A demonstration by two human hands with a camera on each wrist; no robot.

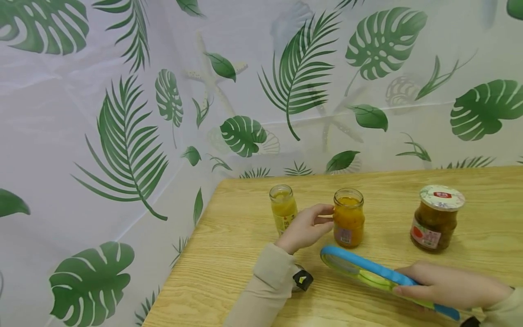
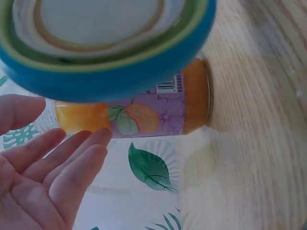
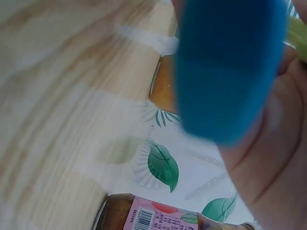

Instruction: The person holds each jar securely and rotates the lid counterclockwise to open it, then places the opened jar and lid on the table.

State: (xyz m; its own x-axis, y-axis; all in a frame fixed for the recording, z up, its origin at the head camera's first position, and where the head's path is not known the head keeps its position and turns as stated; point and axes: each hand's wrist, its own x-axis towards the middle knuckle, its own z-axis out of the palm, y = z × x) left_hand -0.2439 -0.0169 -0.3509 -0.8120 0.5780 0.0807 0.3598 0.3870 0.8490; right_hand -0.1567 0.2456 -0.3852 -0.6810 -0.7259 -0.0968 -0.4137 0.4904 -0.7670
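Observation:
My left hand (image 1: 308,227) is beside a lidless glass jar of orange preserve (image 1: 348,227), fingertips right at its left side near the neck. In the left wrist view the fingers (image 2: 72,163) are loosely extended, and a purple label with fruit shows on the jar. My right hand (image 1: 453,284) grips the handle of a blue and green jar opener (image 1: 367,262), tilted in front of the orange jar. Inside its ring, the left wrist view shows a white round lid (image 2: 100,24) with a brownish sealing ring, underside visible. The opener hides part of the jar there.
A slimmer lidless jar of yellow contents (image 1: 283,206) stands behind my left hand. To the right is a dark preserve jar (image 1: 435,227) with its pale lid on. The wooden table (image 1: 229,222) meets a leaf-patterned cloth (image 1: 245,91) at its back and left edges.

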